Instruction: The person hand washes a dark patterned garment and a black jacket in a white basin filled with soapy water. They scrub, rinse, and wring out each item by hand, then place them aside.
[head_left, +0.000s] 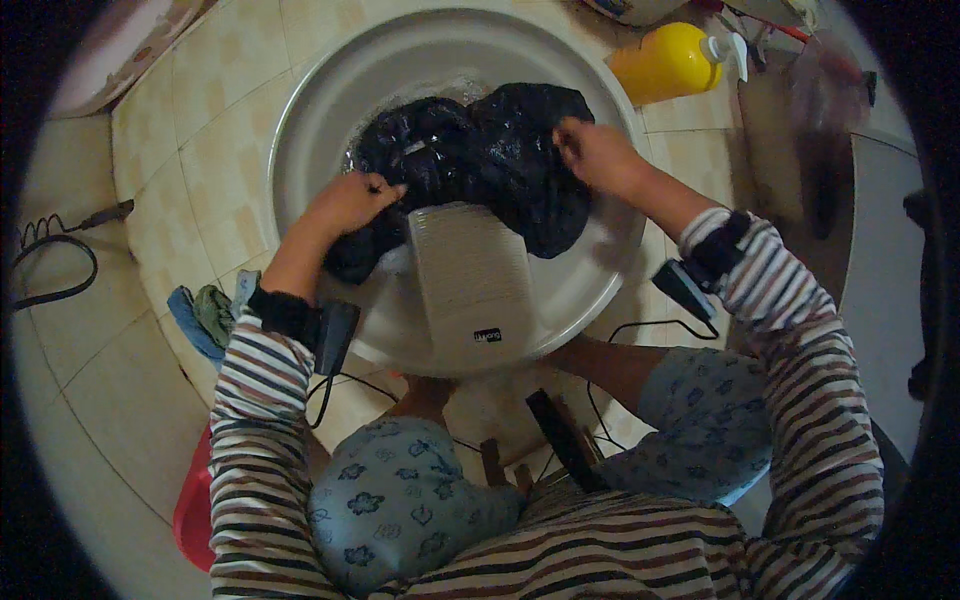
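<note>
A soaked black garment (480, 150) lies bunched in a round, pale plastic basin (307, 135). My left hand (356, 201) pinches the garment at its left side, thumb and fingers together. On the opposite side my right hand (596, 154) has its curled fingers on the garment's upper right edge; the fingers are slightly blurred. A pale ribbed washboard (476, 270) leans in the basin from the near rim, and its top end is hidden under the cloth. A small dark label with writing sits low on the board.
A yellow pump bottle (664, 66) stands beside the basin at upper right. Small cloths (202, 319) lie left of the basin. Dark devices are strapped at both wrists, with cables (660, 324) hanging down. A red plastic object (195, 502) is at lower left. A coiled cable (56, 232) lies far left.
</note>
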